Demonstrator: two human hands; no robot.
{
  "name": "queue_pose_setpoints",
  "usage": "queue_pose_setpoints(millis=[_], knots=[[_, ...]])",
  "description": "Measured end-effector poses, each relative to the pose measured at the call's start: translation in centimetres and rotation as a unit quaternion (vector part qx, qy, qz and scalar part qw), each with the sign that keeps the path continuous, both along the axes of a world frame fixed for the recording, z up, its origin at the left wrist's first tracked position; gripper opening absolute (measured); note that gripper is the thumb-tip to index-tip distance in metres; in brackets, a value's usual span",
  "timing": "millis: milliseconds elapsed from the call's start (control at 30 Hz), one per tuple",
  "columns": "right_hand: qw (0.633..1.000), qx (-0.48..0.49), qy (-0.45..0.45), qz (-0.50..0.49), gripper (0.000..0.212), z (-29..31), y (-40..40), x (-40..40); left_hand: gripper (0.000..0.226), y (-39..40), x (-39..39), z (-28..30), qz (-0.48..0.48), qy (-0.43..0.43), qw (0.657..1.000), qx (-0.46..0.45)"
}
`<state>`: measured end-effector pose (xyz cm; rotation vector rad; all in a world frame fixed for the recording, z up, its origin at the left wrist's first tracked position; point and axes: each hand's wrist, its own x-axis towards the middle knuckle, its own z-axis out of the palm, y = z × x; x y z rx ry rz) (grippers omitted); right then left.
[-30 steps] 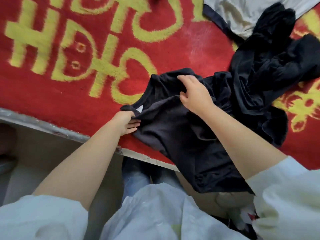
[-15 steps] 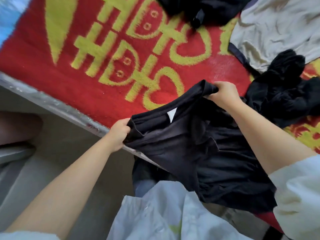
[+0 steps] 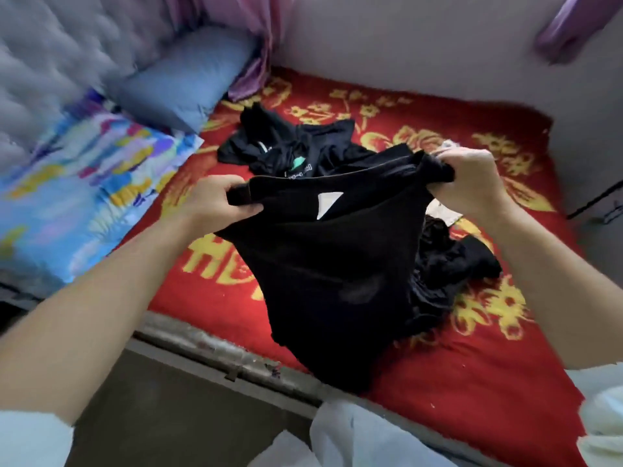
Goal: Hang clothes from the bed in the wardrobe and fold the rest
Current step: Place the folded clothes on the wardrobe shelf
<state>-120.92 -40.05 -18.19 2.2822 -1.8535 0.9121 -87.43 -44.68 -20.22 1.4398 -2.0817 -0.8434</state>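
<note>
Black garment hangs above the red bed, its top edge gripped at one end by the left hand and at the other by the right hand.

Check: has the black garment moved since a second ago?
Yes. The black garment, then lying on the red blanket, is lifted: left hand and right hand hold its top above the blanket, hem trailing at the bed edge.

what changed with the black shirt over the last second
Both hands, left hand and right hand, raised the black shirt off the red blanket and spread its neckline taut; its hem still trails on the bed. The other black garment stayed put.
</note>
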Motion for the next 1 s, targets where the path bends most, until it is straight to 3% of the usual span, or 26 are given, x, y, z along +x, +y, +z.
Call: queue_pose_setpoints(millis=[67,133,233,333,367,467,533,667,767,900,1000], knots=[[0.999,-0.025,-0.041,-0.006,0.027,3.6,4.0,1.7,0.039,1.5,0.9,3.5,-0.018,0.001,0.994,-0.111],[0.991,0.041,-0.123,-0.036,0.014,6.2,7.9,3.6,0.045,4.1,2.5,5.9,-0.081,-0.020,0.985,-0.154],[0.970,0.171,-0.170,-0.033,0.008,8.4,13.4,7.8,0.050,8.1,6.4,7.5,-0.208,-0.176,0.953,-0.130],[0.961,0.252,-0.109,-0.020,0.056,9.6,18.5,12.6,0.057,11.2,10.7,8.4,-0.258,-0.325,0.904,-0.098],[0.955,0.283,-0.089,-0.028,0.059,9.9,20.0,13.8,0.062,12.0,12.1,8.7,-0.268,-0.343,0.896,-0.086],[0.905,0.422,-0.014,-0.047,0.022,10.4,23.0,16.2,0.048,14.1,15.3,9.7,-0.319,-0.360,0.877,0.004],[0.863,0.501,0.030,-0.064,0.013,10.6,24.7,17.7,0.035,15.1,17.2,10.1,-0.337,-0.376,0.859,0.089],[0.832,0.551,-0.008,-0.063,0.010,10.8,25.9,20.0,0.041,15.5,20.9,10.7,-0.317,-0.275,0.878,0.231],[0.828,0.554,-0.029,-0.086,0.010,10.8,25.1,21.0,0.037,15.2,22.9,10.9,-0.299,-0.216,0.887,0.278],[0.850,0.513,-0.034,-0.114,0.010,10.0,21.5,22.3,0.034,11.9,23.3,10.5,-0.213,-0.143,0.936,0.239],[0.877,0.460,-0.006,-0.138,0.005,8.4,18.0,22.4,0.032,7.6,22.9,8.8,-0.175,-0.153,0.958,0.169]])
